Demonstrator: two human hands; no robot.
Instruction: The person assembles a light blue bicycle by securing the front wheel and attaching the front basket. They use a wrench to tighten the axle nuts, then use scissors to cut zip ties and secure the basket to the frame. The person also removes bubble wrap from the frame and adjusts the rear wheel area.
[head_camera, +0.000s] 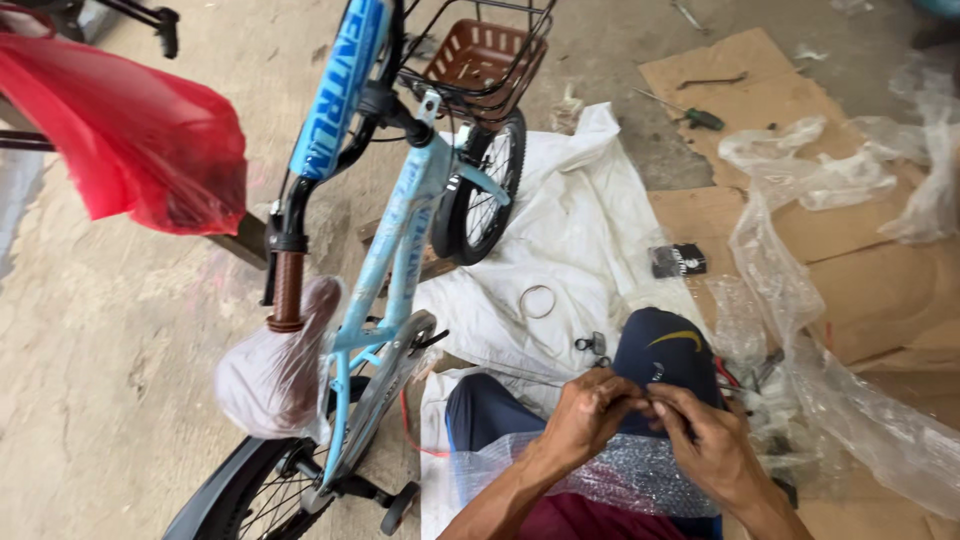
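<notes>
My left hand (588, 415) and my right hand (705, 440) meet over my knee in dark blue trousers (665, 350), fingertips pinched together on a small part too tiny to make out. A sheet of bubble wrap (610, 475) lies across my lap under both hands. To the left stands a small light blue bicycle (400, 240) with a brown handlebar grip (288, 290), a plastic-wrapped saddle (275, 370) and a brown front basket (485, 55).
A white sack cloth (570, 230) covers the floor with a metal ring (537, 301) and a small bracket (592, 344) on it. Flattened cardboard (870, 280) carries clear plastic wrap (800, 290), a black packet (679, 260) and a green screwdriver (690, 115). A red bag (130, 140) hangs at left.
</notes>
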